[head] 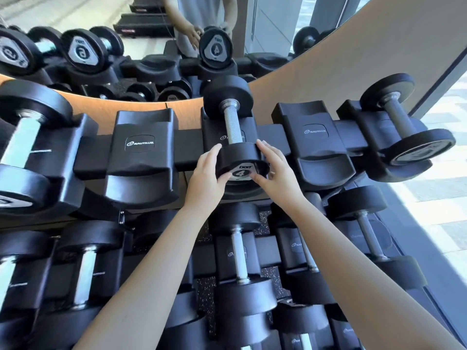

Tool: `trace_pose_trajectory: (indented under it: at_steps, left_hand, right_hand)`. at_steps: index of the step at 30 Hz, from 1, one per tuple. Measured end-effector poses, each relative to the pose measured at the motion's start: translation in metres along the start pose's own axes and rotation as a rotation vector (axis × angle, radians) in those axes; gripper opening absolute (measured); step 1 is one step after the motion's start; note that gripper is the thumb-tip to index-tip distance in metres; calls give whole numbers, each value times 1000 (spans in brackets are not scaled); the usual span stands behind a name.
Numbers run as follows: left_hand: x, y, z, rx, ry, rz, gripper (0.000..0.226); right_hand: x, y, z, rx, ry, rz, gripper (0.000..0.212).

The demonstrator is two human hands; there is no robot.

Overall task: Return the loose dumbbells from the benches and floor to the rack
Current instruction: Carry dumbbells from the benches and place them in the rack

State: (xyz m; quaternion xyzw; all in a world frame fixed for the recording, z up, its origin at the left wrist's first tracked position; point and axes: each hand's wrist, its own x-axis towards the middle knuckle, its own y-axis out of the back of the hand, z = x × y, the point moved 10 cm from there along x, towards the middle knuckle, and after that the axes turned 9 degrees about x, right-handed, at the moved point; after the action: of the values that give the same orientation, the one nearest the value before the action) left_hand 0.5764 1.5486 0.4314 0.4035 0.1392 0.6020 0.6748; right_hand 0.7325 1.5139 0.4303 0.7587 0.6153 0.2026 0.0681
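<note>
- Dumbbell (233,127): small, with black round heads and a knurled metal handle. It sits at the centre of the frame, lengthwise in a saddle on the top tier of the rack (188,150), its near head towards the person.
- Left hand (206,176): fingers curled round the left rim of the near head, gripping it.
- Right hand (274,173): fingers lie along the right rim and the thumb presses the end cap, so the head is pinched between them.
- Probable reason for two hands on one head: to square the weight in its saddle, or to turn the cap upright.
- End cap (239,172): reads "4". The short word above it is too small to read with certainty.
- Left empty saddle (141,147), left of centre: white swirl mark and "NAUTILUS".
- Right empty saddle (316,137), right of centre: same marking. Both gaps suggest more weights are due back.
- Slim dumbbell (401,122), upper right, is seated. Large dumbbell (25,142), at the left edge, is seated. Sizes appear to grow leftward, so this slot was probably chosen by weight order.
- Lower tier (238,253), bottom of the frame: more seated dumbbells, with "NAUTILUS" partly legible on the saddles.
- Mirror (126,46), upper left: repeats the row, with the far cap's "4" reversed.
</note>
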Motion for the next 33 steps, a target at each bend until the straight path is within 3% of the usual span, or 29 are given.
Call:
trace_pose_trajectory:
  at_steps: [7, 17, 26, 33]
  left_hand:
    - [-13, -1, 8, 84, 59, -127, 71]
    - [-100, 11, 16, 405, -28, -224, 47]
    - [-169, 30, 15, 487, -129, -220, 45]
    - [-216, 53, 19, 467, -39, -116, 42]
  right_hand:
    - [-23, -2, -10, -66, -63, 18, 67]
    - [-103, -17, -40, -286, -78, 29, 52]
    - [-185, -65, -46, -622, -173, -73, 50]
    - [-219, -75, -59, -673, -81, -161, 51]
